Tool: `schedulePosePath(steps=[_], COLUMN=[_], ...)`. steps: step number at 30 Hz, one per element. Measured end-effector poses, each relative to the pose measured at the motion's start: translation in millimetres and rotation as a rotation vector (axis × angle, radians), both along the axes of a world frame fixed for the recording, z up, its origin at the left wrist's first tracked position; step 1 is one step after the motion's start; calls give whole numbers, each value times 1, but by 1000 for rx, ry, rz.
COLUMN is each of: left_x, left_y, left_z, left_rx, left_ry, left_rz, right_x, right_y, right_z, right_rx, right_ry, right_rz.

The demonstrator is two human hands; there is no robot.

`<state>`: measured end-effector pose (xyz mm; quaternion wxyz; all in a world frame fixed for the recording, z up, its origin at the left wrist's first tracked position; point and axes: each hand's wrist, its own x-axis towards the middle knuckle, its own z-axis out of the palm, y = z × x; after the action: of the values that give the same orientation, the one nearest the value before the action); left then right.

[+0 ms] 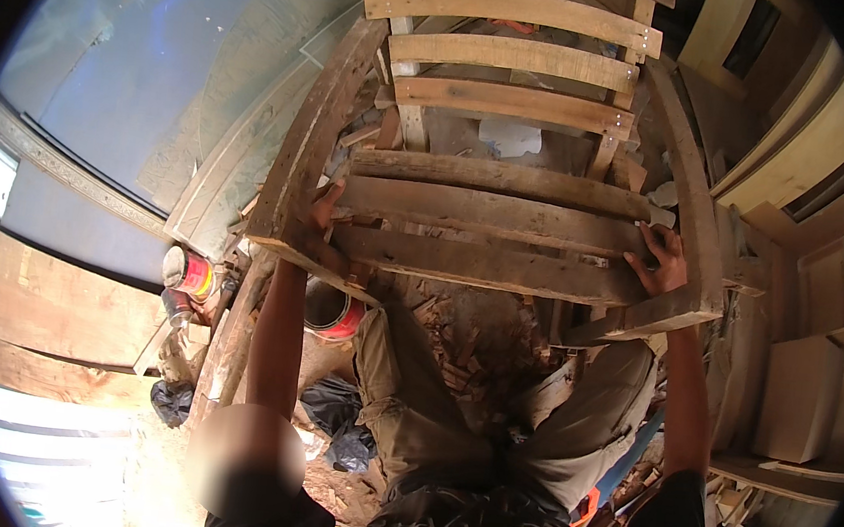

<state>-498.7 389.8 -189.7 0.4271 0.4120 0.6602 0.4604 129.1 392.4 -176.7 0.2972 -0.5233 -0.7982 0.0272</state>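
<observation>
Chair (pixel 492 212): between the hands
Right hand (pixel 661 262): spread over seat slats (pixel 492 263)
Left hand (pixel 325 205): by armrest (pixel 316 119), cannot tell its grip
Red can (pixel 340 326): below left hand, armrest partly blocking; contents unclear

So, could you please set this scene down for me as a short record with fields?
Main object: wooden chair frame, slatted back, an armrest on each side
Left hand: at the left end of the seat slats, partly hidden; grip unclear
Right hand: fingers bent, at the slats' right end; grip unclear
Tins: one with a red and yellow side, left of the frame; a red one beside the left trouser leg
Floor: wood scraps, black plastic bag
</observation>
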Motion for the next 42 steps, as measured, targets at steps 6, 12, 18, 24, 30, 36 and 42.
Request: schedulePosePath(steps=[6,12,18,24,30,36,42], left_x=[4,-15,-54,-44,9,-41,-170], left_y=[3,5,3,1,11,14,-40], left_z=[-4,-20,-26,-29,-28,-63,-1], left_rx=[3,-50,292,288,98,192,499], left_ry=[37,-229,-202,259,49,157,898], left_rz=[12,-85,-178,-162,-77,-34,46], right_x=[9,13,-8,-2,22,11,-11], right_y=[-1,2,9,5,-1,2,12], right_z=[-2,-7,-4,-5,-8,-5,4], right_rx=[19,39,88,108,76,61,50], right_ry=[11,-39,30,1,-24,-117,13], right_rz=[-5,10,62,37,30,43,94])
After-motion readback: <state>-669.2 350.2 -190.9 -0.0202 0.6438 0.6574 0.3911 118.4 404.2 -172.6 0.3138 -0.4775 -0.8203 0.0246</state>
